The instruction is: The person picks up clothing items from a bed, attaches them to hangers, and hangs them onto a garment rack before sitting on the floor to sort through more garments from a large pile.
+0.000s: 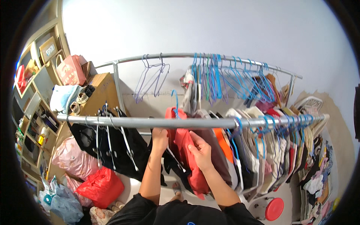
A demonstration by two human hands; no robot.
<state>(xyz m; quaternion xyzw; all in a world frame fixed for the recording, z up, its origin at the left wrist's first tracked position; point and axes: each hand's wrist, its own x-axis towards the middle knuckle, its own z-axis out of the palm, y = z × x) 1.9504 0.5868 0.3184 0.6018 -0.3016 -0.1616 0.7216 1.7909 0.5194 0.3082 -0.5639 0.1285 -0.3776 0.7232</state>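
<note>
A coral-red garment (187,157) hangs on a blue hanger (174,100), whose hook stands up behind the front rail (176,123), off the bar. My left hand (160,139) is closed at the garment's left edge, just under the rail, with its fingertips partly hidden. With thumb and fingers, my right hand (201,150) pinches the front of the same garment a little lower down. Black trousers (120,150) on clip hangers hang left of my left hand. Right of my right hand, a brownish garment (215,157) hangs close by.
Many clothes (258,150) crowd the front rail's right side. Empty hangers (215,77) hang on the back rail (180,55). Bags, including a red plastic bag (101,187), lie at left beside shelves (37,101). A red stool (274,209) stands low at right.
</note>
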